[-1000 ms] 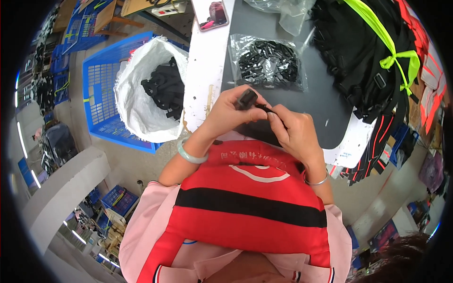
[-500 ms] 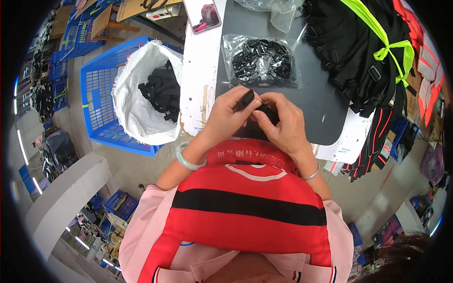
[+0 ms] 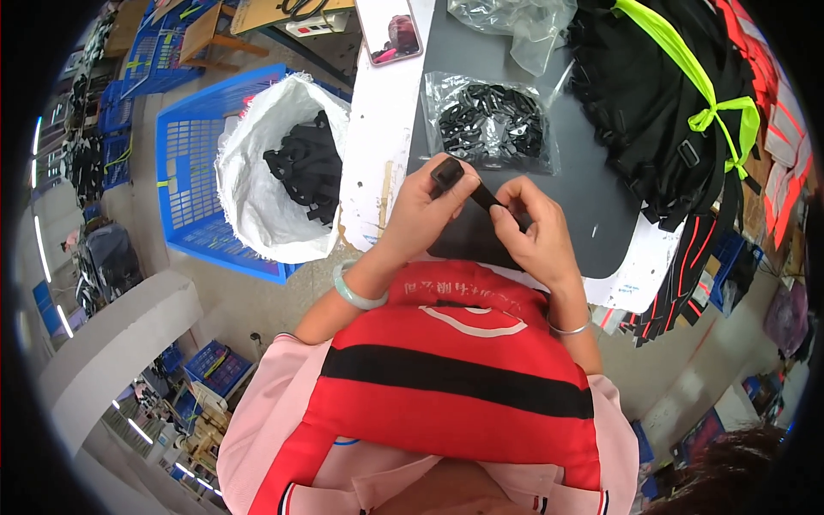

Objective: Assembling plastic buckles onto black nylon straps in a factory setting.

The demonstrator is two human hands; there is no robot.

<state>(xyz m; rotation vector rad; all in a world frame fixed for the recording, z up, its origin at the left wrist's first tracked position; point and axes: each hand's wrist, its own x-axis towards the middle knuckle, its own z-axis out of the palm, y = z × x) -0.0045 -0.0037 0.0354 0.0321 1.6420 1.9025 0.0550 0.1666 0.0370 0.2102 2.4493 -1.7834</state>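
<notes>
Over the near part of the dark grey table mat point(image 3: 592, 245), my left hand point(image 3: 416, 206) is closed on a black plastic buckle point(image 3: 446, 174), its thumb pressed against it. A short black webbing strap point(image 3: 485, 197) runs from there to my right hand point(image 3: 541, 232), which pinches it between thumb and fingertips. Just beyond my hands lies a clear plastic bag point(image 3: 549, 159) of small black plastic parts point(image 3: 489, 120) that look like buckles. The far side of the buckle is hidden by my left fingers.
To the left, a white woven sack point(image 3: 245, 215) of black pieces sits in a blue crate point(image 3: 180, 206). A phone point(image 3: 390, 34) lies at the table's far left. Black straps point(image 3: 644, 129) tied with a neon-yellow band point(image 3: 705, 112) are heaped at right, beside crumpled clear plastic point(image 3: 524, 26).
My right hand has moved away from my left, to the right and slightly nearer. The strap now shows stretched between them, and the buckle has turned into fuller view.
</notes>
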